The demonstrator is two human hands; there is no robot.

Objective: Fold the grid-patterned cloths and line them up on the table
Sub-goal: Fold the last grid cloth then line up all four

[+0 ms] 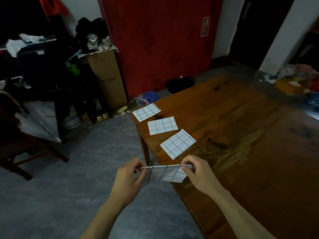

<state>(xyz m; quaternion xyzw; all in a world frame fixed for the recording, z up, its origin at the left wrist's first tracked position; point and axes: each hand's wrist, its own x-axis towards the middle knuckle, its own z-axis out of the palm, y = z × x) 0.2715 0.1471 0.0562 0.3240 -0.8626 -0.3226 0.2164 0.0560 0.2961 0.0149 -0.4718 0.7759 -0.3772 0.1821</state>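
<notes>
A white cloth with a dark grid [166,174] hangs folded in the air just off the table's left edge. My left hand [128,178] pinches its left top corner and my right hand [201,172] pinches its right top corner, stretching the folded edge flat between them. Three folded grid cloths lie in a row along the left side of the wooden table [241,135]: the far one [146,112], the middle one [162,126], and the near one [177,144] just beyond my hands.
A dark stain mark [218,144] sits on the table right of the near cloth. Grey floor [77,187] lies left of the table. A wooden chair [20,152], a cardboard box [105,78] and clutter stand at the left; a red door is behind.
</notes>
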